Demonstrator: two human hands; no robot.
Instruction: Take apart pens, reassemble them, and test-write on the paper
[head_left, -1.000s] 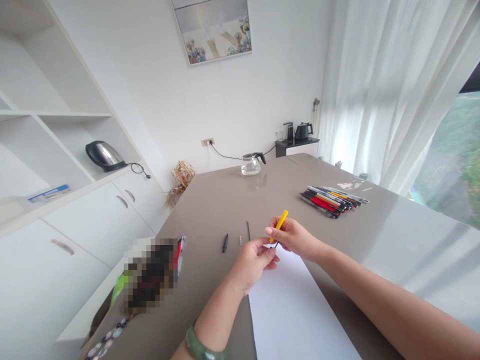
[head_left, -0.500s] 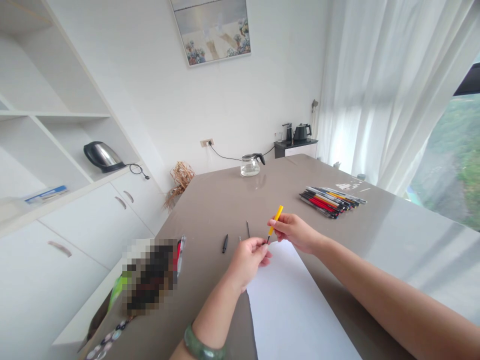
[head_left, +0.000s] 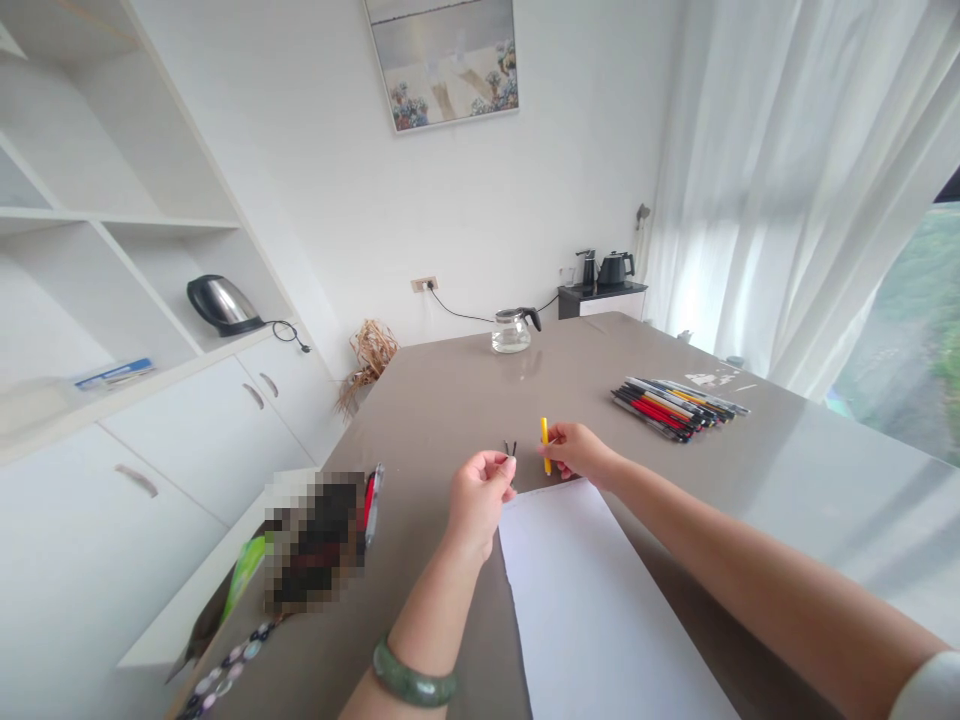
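My right hand (head_left: pixel 579 452) pinches a short yellow pen barrel (head_left: pixel 545 444) and holds it nearly upright just above the brown table (head_left: pixel 450 400). A hand's width to its left, my left hand (head_left: pixel 480 492) has its fingertips pinched together. Two thin dark pen pieces (head_left: pixel 510 448) show right above those fingertips. Whether the fingers hold them or they lie on the table I cannot tell. A white sheet of paper (head_left: pixel 600 600) lies on the table below both hands.
A row of several pens (head_left: pixel 675 400) lies to the right. A glass carafe (head_left: pixel 514 330) stands at the far edge. A blurred object (head_left: pixel 315 540), a red pen (head_left: pixel 370 495) and beads (head_left: pixel 225 672) sit at the left edge. A kettle (head_left: pixel 221 303) rests on the white shelf.
My hands have drawn apart. The yellow barrel went from tilted to nearly upright and away from my left hand. The view has shifted a little to the left.
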